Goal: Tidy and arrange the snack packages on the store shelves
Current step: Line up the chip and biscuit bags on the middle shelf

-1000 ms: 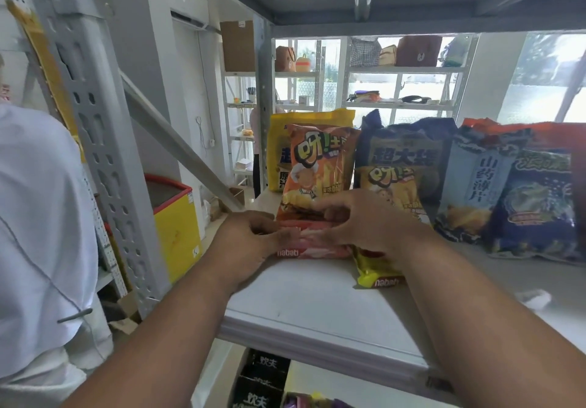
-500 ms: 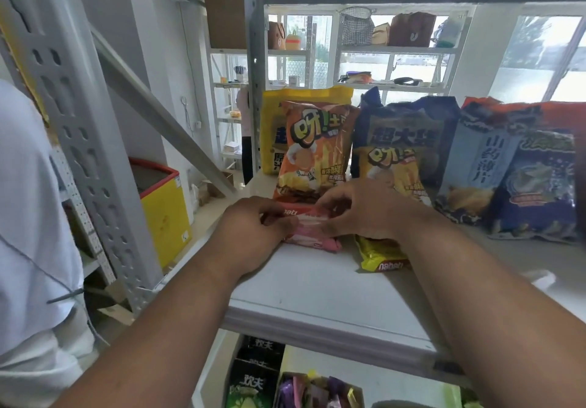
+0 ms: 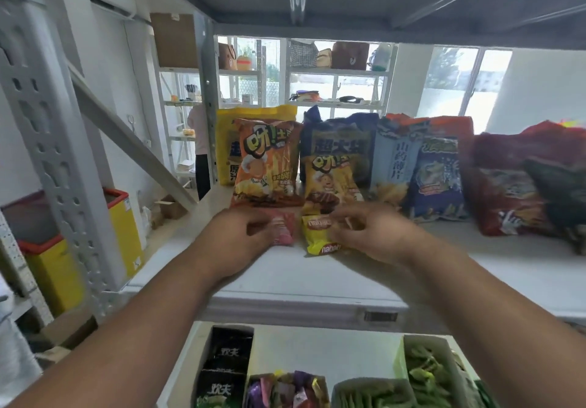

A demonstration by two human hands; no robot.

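Observation:
On the white shelf (image 3: 317,277) a small pink wafer packet (image 3: 283,229) lies flat, and my left hand (image 3: 236,242) curls its fingers round the packet's left side. Beside it lies a yellow wafer packet (image 3: 317,236), with my right hand (image 3: 377,236) curled over its right part. Behind them stand an orange chip bag (image 3: 268,163) and a smaller yellow chip bag (image 3: 329,182). Further back rise a tall yellow bag (image 3: 228,141) and a dark blue bag (image 3: 342,141).
To the right stand a pale blue bag (image 3: 396,160), a blue bag (image 3: 439,179) and red bags (image 3: 507,192). Boxes of snacks (image 3: 285,388) sit on the shelf below. A perforated grey upright (image 3: 47,141) flanks the left. A person (image 3: 199,150) stands far behind.
My hands have drawn apart: the left stays on the pink packet, the right has shifted right onto the yellow packet. The view tilted down, showing the lower shelf.

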